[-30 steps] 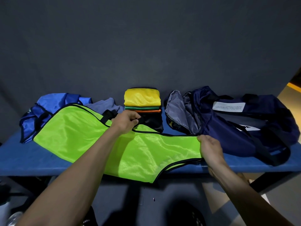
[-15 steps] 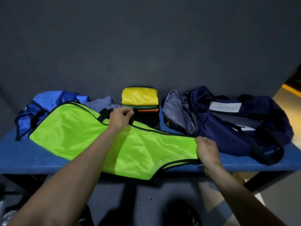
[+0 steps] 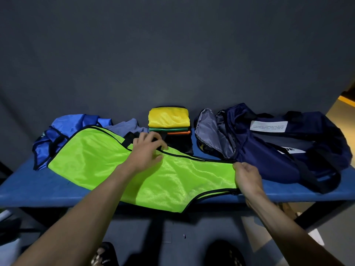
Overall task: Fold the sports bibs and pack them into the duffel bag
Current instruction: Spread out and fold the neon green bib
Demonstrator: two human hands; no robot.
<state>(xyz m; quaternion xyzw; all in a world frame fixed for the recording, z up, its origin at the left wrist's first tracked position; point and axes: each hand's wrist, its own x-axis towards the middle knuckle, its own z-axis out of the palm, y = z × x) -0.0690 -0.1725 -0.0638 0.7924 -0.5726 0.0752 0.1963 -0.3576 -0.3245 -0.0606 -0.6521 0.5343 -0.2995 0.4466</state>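
Note:
A neon green bib with black trim lies spread across the blue table, its near edge hanging over the front. My left hand rests on the bib's far edge with its fingers spread and relaxed. My right hand grips the bib's right end, fingers curled round the cloth. A stack of folded bibs, yellow on top with green, orange and black beneath, stands at the back middle. The navy duffel bag lies at the right with its grey-lined mouth open toward the stack.
A crumpled blue bib and a grey-blue cloth lie at the back left. A dark backdrop rises behind the table. Below the table's front edge are the floor and my feet.
My left hand has let go of the bib's far edge and its fingers have spread out. My right hand still holds the right end.

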